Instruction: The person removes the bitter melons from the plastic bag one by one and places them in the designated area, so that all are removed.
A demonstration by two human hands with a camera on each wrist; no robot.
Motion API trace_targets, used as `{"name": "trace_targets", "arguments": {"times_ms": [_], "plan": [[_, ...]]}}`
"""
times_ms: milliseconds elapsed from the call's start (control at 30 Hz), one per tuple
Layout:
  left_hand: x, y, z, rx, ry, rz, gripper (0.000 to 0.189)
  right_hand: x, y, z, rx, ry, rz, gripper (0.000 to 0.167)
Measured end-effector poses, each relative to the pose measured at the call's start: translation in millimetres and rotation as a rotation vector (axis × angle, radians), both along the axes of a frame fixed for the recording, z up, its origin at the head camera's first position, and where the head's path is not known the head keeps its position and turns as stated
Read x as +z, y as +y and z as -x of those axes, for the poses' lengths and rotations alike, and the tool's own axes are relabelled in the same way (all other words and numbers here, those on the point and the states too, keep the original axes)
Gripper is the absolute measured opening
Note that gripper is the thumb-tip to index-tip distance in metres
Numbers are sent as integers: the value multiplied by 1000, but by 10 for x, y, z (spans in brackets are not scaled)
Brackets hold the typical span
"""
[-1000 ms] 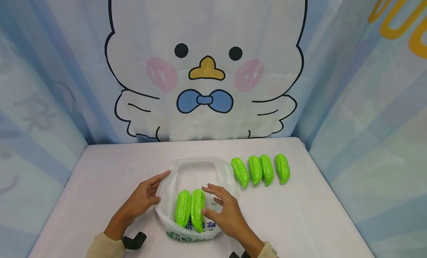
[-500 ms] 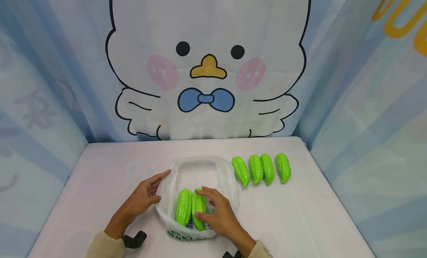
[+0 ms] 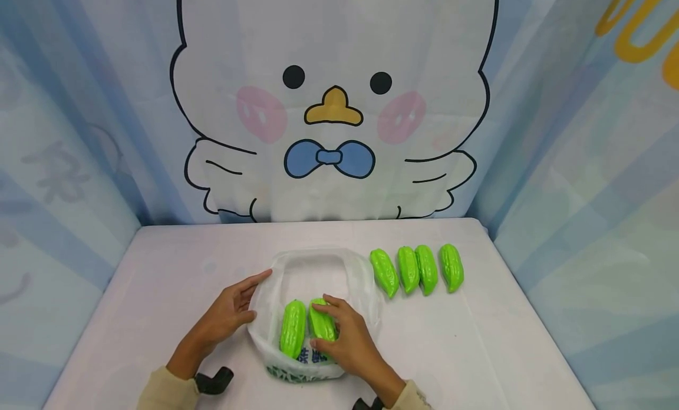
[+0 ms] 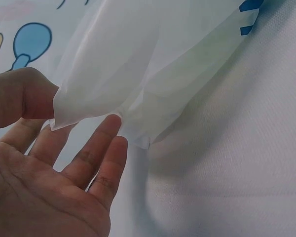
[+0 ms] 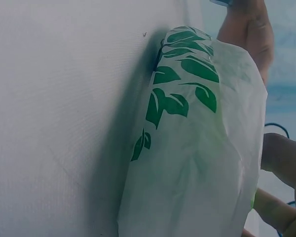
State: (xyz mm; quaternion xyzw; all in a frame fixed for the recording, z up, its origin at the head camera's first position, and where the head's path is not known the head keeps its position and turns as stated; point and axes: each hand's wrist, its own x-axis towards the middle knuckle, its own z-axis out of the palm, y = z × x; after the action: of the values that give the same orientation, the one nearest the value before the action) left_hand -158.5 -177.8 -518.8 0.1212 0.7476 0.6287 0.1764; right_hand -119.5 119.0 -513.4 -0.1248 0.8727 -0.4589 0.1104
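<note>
A white translucent plastic bag with green leaf print lies spread into a low basket shape. Inside it, one green bitter melon rests on the left; a second bitter melon leans to its right. Around this second one, my right hand curls thumb and fingers from the right side, hiding its lower end. My left hand touches the bag's left side with fingers spread; in the left wrist view its thumb and fingers meet the bag's edge. The bag wall hides the melons in the right wrist view.
Several more bitter melons lie in a row on the white table, right behind the bag. A cartoon-printed curtain stands along the table's back edge. Black wrist mounts show at both sleeves.
My right hand has moved left onto the right-hand bitter melon in the bag. That melon has tilted and shifted slightly right, away from the other. My left hand stays at the bag's side.
</note>
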Motion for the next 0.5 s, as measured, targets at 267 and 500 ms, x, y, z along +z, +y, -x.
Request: {"name": "trace_targets", "arguments": {"times_ms": [267,500], "plan": [[-5,6,9,15,-10,7,88,52,60,-24,-21,10,76,65],[-18,14,5,19,-6,29,88,120,131,-52,-39,24,121,64]]}}
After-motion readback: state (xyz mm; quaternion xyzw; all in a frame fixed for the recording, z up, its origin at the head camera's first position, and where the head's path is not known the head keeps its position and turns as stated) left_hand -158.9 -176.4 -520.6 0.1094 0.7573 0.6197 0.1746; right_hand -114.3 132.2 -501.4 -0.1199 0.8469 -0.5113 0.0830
